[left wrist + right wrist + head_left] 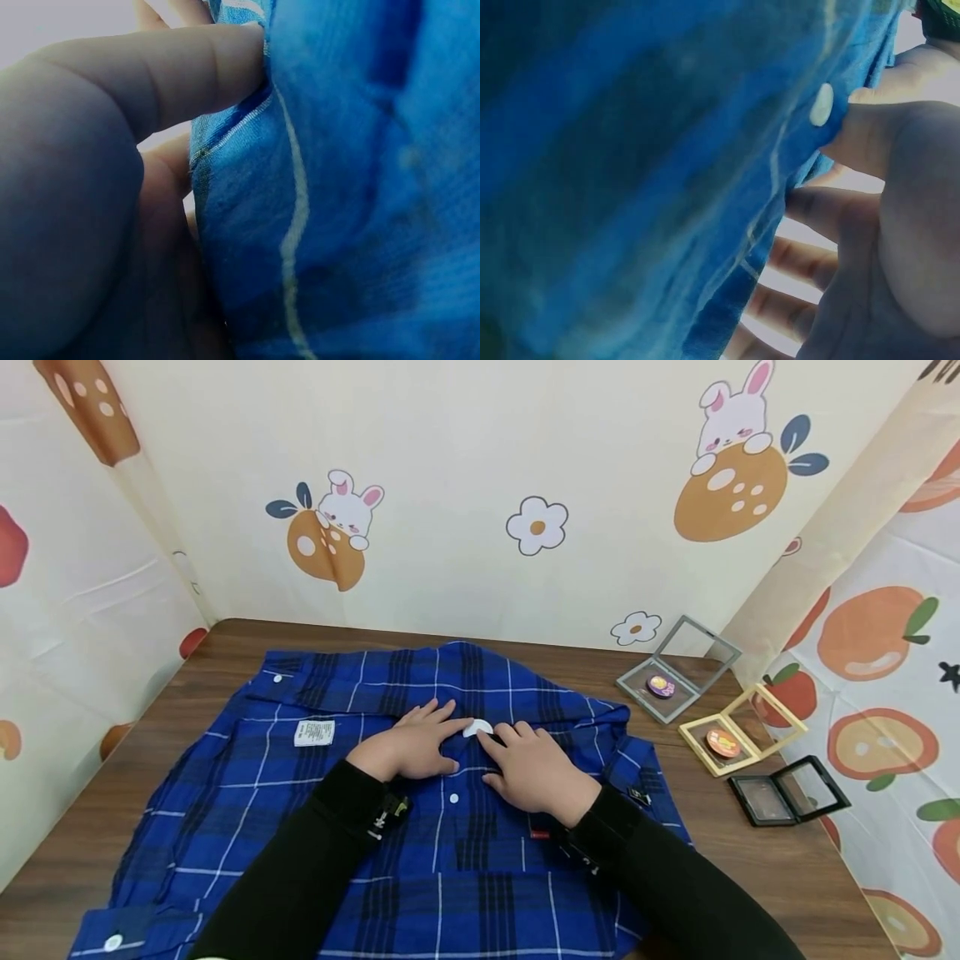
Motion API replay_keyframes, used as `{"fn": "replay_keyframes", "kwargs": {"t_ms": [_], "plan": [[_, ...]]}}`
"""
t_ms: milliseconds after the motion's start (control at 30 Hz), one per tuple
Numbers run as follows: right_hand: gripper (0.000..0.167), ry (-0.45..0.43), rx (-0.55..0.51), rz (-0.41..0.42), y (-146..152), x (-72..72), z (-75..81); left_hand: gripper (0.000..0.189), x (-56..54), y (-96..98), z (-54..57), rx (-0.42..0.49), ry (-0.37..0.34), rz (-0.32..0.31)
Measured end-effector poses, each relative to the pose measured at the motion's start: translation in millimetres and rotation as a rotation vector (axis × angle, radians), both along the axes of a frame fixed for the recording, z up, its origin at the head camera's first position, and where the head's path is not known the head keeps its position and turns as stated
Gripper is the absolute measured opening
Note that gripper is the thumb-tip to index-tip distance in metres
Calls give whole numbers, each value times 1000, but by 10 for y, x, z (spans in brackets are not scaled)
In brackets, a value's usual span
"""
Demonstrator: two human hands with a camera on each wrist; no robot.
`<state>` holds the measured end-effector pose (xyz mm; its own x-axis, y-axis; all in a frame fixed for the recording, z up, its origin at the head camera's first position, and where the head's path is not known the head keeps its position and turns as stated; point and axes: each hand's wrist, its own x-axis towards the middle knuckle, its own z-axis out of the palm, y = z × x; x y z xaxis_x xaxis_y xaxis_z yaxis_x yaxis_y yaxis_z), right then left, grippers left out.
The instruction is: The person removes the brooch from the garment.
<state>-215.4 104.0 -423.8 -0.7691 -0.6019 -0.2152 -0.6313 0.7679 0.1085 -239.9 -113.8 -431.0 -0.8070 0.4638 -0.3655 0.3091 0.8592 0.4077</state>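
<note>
A blue plaid button shirt (255, 785) is spread over the table. Both hands lie on its upper middle, fingertips turned inward. Spread fingers of my left hand (414, 743) rest on the cloth; in the left wrist view its thumb (195, 71) touches the fabric beside a fold. Facing it, my right hand (542, 770) presses the cloth with fairly straight fingers. A small white rounded piece (477, 727) shows between the two index fingertips. Below the hands is a white shirt button (453, 798). Near the right thumb, a white button (822, 105) appears in the right wrist view.
Three opened compacts stand at the right: a grey one (643, 700), a yellow one (693, 737) and a black one (765, 797). A white printed label (314, 733) lies on the shirt's left part. Patterned curtains (465, 435) border the wooden table (45, 906).
</note>
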Motion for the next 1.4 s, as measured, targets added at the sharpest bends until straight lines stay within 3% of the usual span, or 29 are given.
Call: {"fn": "replay_keyframes", "kwargs": {"t_ms": [433, 600, 767, 933, 1167, 1400], "plan": [[66, -26, -57, -18, 29, 19, -35, 60, -12, 34, 2, 16, 95, 30], [66, -17, -68, -13, 52, 27, -53, 48, -75, 129, 66, -7, 158, 44], [66, -4, -75, -7, 53, 25, -70, 36, -212, 202, 179, 54, 226, 95], [66, 3, -73, -3, 53, 30, -67, 21, -348, 236, 207, 89, 173, 132], [66, 2, -77, -11, 56, 38, -68, 18, -405, 277, 176, 118, 85, 179], [66, -1, -74, -7, 66, 38, -58, 47, -440, 343, 107, 120, -2, 227]]}}
